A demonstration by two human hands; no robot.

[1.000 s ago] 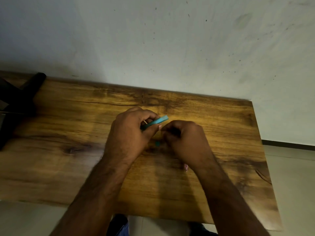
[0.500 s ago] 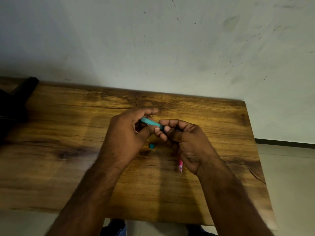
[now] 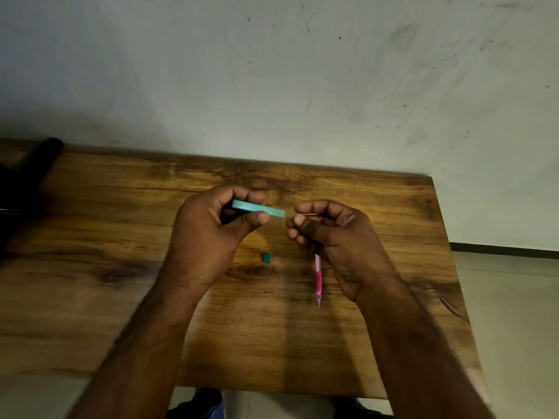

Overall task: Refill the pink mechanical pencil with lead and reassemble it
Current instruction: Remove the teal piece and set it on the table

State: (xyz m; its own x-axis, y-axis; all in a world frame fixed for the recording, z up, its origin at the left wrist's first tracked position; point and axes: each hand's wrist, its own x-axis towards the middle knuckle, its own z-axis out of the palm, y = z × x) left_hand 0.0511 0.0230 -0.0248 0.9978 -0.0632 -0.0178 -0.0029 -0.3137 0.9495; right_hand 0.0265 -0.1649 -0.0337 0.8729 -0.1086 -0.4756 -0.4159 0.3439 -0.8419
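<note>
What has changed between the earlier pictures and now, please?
The right hand has pulled away rightward from the teal lead case, opening a gap. The left hand keeps holding the case; the pink pencil hangs from the right hand; the small teal cap stays on the table.

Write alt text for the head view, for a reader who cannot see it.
Above a wooden table, the left hand holds a teal lead case while the right hand grips a pink mechanical pencil, tip down. A small teal cap lies between them.

Cap on table, left of pencil
</note>
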